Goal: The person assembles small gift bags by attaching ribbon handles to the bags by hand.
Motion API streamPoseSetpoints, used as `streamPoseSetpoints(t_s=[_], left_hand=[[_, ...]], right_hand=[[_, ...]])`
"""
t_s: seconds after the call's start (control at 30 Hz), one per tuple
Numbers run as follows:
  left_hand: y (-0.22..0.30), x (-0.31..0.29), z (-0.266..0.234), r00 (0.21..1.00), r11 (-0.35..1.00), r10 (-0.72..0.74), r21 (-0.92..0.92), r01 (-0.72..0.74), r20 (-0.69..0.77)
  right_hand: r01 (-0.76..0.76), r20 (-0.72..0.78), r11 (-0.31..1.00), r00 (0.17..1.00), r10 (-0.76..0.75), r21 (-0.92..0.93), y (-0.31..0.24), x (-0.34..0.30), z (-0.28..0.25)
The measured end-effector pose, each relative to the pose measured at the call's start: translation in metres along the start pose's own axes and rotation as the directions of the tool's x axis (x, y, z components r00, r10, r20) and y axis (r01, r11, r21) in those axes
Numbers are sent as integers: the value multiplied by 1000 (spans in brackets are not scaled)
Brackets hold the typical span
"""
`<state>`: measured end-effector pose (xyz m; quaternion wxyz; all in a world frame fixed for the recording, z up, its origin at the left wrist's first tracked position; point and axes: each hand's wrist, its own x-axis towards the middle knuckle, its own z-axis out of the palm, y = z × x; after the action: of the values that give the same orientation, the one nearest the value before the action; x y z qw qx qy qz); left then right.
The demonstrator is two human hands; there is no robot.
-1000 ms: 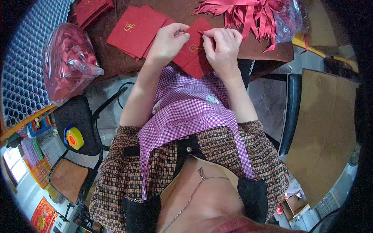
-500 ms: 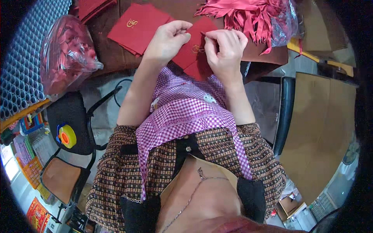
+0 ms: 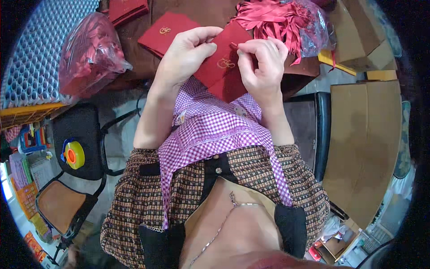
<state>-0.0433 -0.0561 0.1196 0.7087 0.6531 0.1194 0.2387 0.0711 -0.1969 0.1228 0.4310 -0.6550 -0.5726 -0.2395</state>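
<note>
A red card folder (image 3: 218, 68) with a gold emblem is tilted over the near table edge, above my checked apron. My left hand (image 3: 190, 51) is closed on its upper left edge, thumb and forefinger pinched together. On the other side, my right hand (image 3: 264, 60) is closed in a pinch at a short red ribbon end (image 3: 234, 45) that sticks out by the card's upper right edge. How far the ribbon runs behind the card is hidden. Beyond my left hand lies a stack of similar red cards (image 3: 165, 30).
Loose red ribbons (image 3: 273, 20) spill from a clear bag at the back right. A plastic bag of red ribbon (image 3: 92, 58) sits at left, beside a blue honeycomb-like sheet (image 3: 40, 58). Cardboard (image 3: 363, 148) stands at right; a chair (image 3: 80, 139) holds a tape roll (image 3: 73, 154).
The whole view has shifted slightly, moving the table things to the right. Between the hands, the ribbon end by my right fingertips shows more plainly. Both hands keep their pinch.
</note>
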Motion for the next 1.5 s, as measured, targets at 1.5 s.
streamPoseSetpoints(t_s=[1.5], left_hand=[[-64,134,16,983,931,-174,334,147,53]], right_hand=[[-374,160,927,917,366,25,135,10,59]])
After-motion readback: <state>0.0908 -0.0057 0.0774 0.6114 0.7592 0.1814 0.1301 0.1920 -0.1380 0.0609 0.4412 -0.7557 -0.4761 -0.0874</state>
